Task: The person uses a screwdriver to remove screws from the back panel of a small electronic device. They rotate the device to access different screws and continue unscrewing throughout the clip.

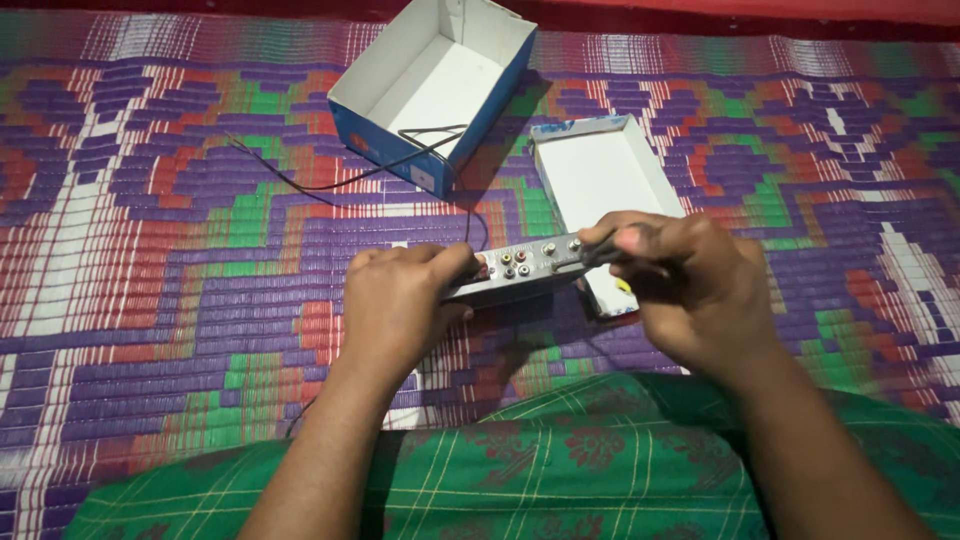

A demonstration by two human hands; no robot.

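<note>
Above a woven mat (150, 250), slim grey receiver box (520, 272), coloured rear sockets, both hands (400, 300) gripping its ends.

A small silver-grey receiver box (525, 270), flat and rectangular, is held lifted above the woven mat, roughly level and tilted slightly up toward its right end. Its rear panel faces the camera, showing a row of round sockets in red, yellow and white plus metal connectors. The left hand (395, 300) grips its left end; the right hand (690, 280) pinches its right end.
</note>
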